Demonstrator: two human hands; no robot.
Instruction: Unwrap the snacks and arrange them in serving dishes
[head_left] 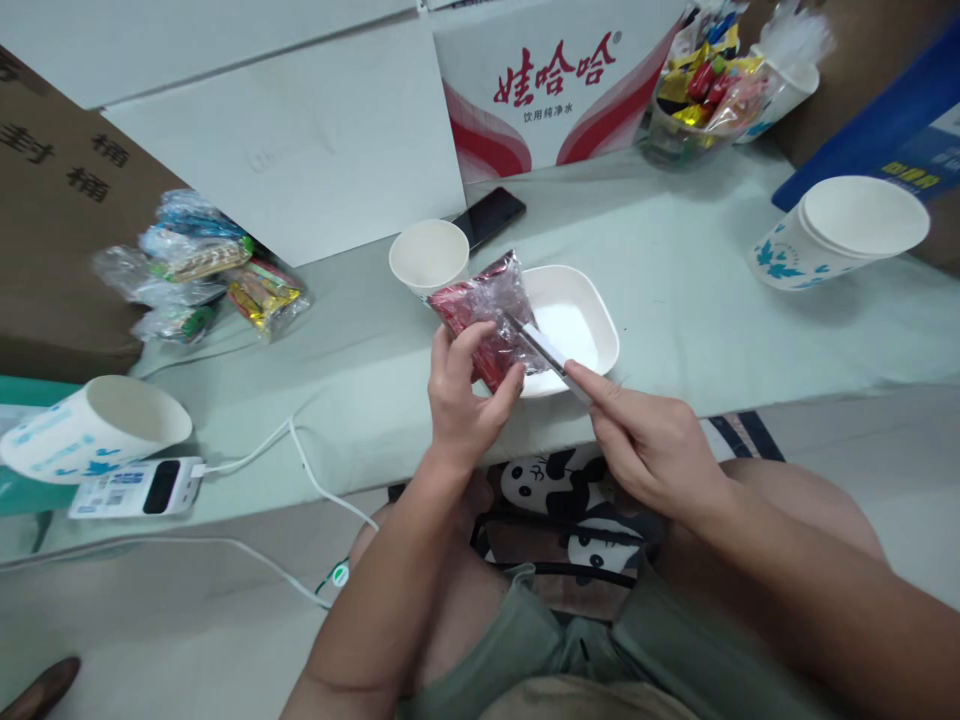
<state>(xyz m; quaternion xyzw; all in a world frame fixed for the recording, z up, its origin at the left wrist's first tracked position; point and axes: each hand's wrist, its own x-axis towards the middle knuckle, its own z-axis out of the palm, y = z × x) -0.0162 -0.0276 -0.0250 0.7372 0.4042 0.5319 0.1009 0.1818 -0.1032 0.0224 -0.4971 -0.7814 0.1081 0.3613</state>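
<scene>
I cannot say surely which kind of room this is, but it is indoors and resembles a storage or snack corner. The cloth-covered counter (675, 320) carries paper cups (787, 250) and, at left and far right, wrapped snacks (199, 255). At the far side stand cardboard boxes (300, 140), one a drinking-water carton (555, 135). The floor (187, 630) is pale.

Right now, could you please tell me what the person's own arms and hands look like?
Both the left hand and the right hand are bare, with no gloves, rings or wristwatch in view. The left forearm and right forearm are uncovered too; no sleeve or bracelet shows on either.
</scene>
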